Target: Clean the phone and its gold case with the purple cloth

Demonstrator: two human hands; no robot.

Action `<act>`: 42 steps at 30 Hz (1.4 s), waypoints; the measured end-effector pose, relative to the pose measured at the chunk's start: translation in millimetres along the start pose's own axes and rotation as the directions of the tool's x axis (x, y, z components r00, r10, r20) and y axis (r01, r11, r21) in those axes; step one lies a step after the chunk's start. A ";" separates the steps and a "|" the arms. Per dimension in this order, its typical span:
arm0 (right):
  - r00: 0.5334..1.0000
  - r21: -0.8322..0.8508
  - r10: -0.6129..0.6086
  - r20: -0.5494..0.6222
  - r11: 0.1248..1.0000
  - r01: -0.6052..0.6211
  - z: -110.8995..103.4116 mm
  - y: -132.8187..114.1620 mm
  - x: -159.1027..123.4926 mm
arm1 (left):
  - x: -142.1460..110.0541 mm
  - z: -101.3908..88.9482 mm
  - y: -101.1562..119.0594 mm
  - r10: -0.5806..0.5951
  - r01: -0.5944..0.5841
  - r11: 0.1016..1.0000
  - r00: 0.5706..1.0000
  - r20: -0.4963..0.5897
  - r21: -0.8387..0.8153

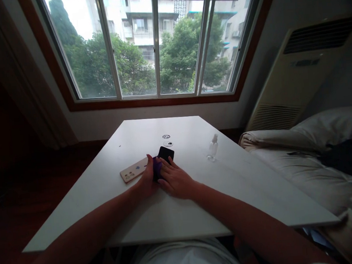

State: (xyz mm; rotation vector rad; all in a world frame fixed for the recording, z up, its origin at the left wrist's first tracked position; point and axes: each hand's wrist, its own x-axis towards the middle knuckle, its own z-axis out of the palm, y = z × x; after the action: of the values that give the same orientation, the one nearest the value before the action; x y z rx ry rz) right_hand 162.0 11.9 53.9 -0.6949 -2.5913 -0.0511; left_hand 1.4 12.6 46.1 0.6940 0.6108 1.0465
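Note:
Near the middle of the white table, my left hand (148,178) grips a black smartphone (166,153) along its left side, thumb raised. A purple cloth (157,168) lies over part of the phone's face, between my two hands. My right hand (177,180) presses that cloth against the phone, its fingers covering much of both. Just left of my left hand rests a pale gold phone (133,171), back side up with round camera rings and a small dark mark; its right end is partly hidden behind my hand.
A clear spray bottle (213,148) stands to the right on the white table (182,217). Two small round pieces (168,143) lie beyond the phone. A cushioned sofa (288,159) is at the right, an air conditioner (299,69) behind it. A window (154,48) faces me.

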 end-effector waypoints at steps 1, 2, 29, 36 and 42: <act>0.999 -0.016 0.046 -0.014 0.999 -0.046 -1.5 8.8 0.4 | 0.0 -0.6 -1.3 0.008 -0.008 0.999 1.000 0.013 0.032; 0.994 -0.026 0.107 -0.034 0.994 -0.108 -2.7 17.7 1.0 | 0.0 -1.5 -2.9 -0.006 0.003 0.998 0.999 0.033 0.068; 0.996 -0.001 0.084 0.017 0.997 -0.084 4.7 26.4 -6.1 | 0.5 -3.2 -6.2 0.021 -0.022 1.000 0.999 -0.043 -0.016; 0.963 0.123 -0.242 0.115 0.966 0.228 -7.3 3.7 -13.9 | 0.1 -12.2 6.3 -0.089 0.086 0.996 0.990 -0.112 -0.026; 0.999 0.078 0.024 -0.023 0.997 -0.023 -4.9 43.0 -10.8 | 3.3 -6.8 0.2 -0.010 0.015 0.999 0.989 -0.145 0.030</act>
State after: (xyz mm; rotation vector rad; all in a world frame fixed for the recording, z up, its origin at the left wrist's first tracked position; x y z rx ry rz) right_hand 193.1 43.6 50.1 -0.6921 -2.5470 0.0478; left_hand -2.6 17.1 41.5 0.6441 0.7575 1.0843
